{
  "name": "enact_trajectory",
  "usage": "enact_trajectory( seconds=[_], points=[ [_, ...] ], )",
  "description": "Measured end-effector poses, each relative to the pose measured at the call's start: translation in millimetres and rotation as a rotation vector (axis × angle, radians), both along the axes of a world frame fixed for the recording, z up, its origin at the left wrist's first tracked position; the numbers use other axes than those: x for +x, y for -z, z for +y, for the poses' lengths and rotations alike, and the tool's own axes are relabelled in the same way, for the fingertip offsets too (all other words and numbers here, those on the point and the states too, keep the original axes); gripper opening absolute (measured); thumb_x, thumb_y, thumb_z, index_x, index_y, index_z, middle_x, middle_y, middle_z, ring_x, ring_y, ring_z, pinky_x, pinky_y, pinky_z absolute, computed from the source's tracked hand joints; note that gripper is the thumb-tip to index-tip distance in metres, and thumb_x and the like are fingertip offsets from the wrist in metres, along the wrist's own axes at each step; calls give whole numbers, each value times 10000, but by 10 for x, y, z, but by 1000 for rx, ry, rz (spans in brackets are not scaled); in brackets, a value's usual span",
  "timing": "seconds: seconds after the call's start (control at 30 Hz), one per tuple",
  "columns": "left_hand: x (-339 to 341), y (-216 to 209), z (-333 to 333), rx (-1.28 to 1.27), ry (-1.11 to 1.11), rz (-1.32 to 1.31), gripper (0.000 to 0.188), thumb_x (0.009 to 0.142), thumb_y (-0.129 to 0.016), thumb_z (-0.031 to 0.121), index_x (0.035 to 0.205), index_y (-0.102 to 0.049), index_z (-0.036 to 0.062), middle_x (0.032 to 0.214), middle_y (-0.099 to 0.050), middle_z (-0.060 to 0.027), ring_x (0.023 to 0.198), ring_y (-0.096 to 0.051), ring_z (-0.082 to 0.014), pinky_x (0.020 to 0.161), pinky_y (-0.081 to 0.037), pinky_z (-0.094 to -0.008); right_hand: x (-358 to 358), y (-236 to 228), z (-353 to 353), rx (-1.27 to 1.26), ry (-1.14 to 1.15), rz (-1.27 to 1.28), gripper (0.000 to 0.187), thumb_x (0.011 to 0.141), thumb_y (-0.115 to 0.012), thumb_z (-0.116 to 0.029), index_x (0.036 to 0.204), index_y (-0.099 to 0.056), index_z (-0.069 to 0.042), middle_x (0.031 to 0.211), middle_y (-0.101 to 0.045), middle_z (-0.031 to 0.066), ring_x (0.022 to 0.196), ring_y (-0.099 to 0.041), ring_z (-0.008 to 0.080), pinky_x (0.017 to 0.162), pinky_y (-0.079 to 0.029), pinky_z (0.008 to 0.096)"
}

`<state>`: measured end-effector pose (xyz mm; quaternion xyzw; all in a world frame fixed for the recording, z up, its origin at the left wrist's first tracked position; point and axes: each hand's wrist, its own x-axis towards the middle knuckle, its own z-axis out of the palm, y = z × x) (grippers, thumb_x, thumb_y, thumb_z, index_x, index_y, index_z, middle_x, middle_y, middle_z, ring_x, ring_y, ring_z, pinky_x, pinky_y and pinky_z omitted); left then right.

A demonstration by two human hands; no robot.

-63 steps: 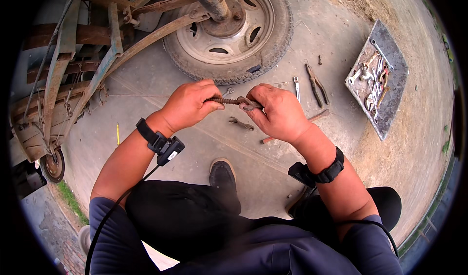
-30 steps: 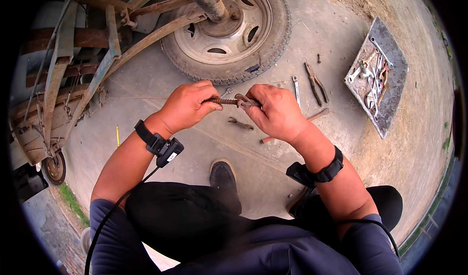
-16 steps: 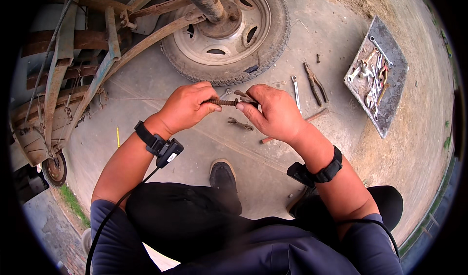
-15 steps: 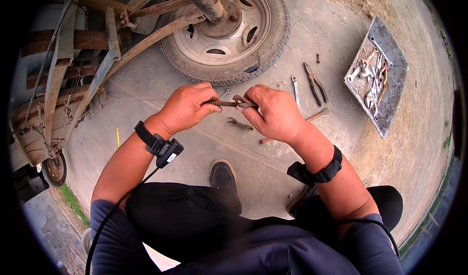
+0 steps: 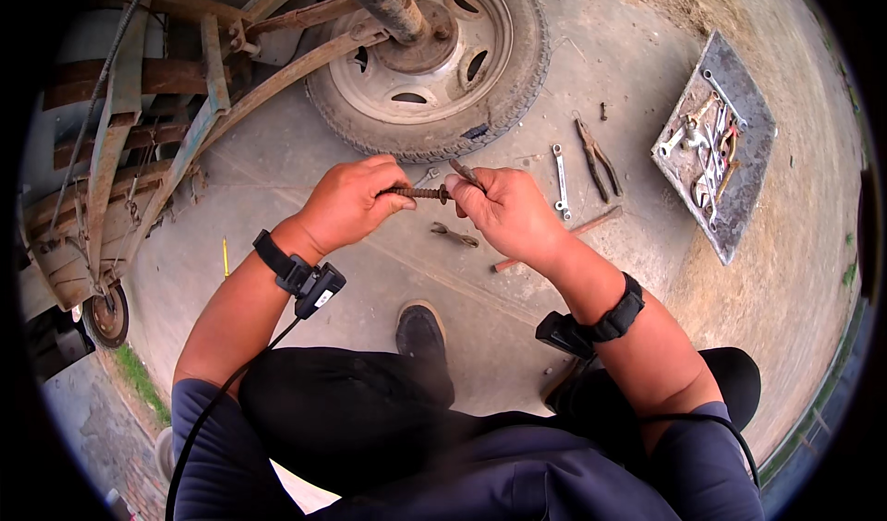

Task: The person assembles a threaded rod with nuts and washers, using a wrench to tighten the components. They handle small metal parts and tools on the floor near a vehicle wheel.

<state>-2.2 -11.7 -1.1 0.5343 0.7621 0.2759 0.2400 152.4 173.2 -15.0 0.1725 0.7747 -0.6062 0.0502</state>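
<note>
left hand (image 5: 349, 199): pinched on threaded rod (image 5: 420, 192), left end hidden | right hand (image 5: 506, 209): clamped on rusty piece (image 5: 465, 173), mostly covered | long axis: left-right

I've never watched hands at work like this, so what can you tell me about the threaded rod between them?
The threaded rod is slim and straight, brown, ridged along its bare stretch, and looks like rusty metal. It is held above the concrete ground, running sideways across the picture. The left hand grips its left end, hiding it. Toward its right end, by the right hand, sits a small nut-like collar; fingers hide what lies beyond.
</note>
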Motion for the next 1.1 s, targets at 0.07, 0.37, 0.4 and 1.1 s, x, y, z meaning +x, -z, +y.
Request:
enact_trajectory(
  seconds=[0.07, 0.37, 0.4, 1.1],
  points=[
    [26, -39, 5, -28, -21, 9, 155, 809, -751, 127, 876, -639, 43, 798, -597, -98, 704, -598, -292, 622, -465, -368, -30, -101, -2, -485, 80, -295, 400, 998, -559, -361, 776, -591, -30, 650, -560, 48, 488, -490, 147, 435, -388, 304],
    [297, -452, -225, -79, -130, 108, 151, 802, -750, 135, 878, -644, 59, 861, -625, -90, 768, -624, -303, 668, -498, -388, 80, -433, -155, -543, -76, -342, 433, 1009, -538, -424, 822, -597, -39, 678, -559, 21, 497, -471, 95, 430, -385, 249],
    [335, -527, -260, -71, -156, 132, 154, 801, -749, 134, 885, -643, 60, 868, -628, -90, 784, -625, -305, 680, -499, -391, 91, -473, -167, -344, -122, -244, 435, 998, -563, -418, 828, -598, -19, 637, -550, 46, 519, -504, 132, 471, -428, 298],
    [1295, -1178, -792, -322, -1182, -418, 417, 970, -609, 355, 1206, -600, 11, 1172, -656, -130, 1088, -626, -262, 960, -486, -405, 280, -682, -589, -581, -82, -410, 344, 982, -555, -351, 848, -639, -45, 694, -600, 30, 555, -529, 130, 496, -439, 290]
  ],
)
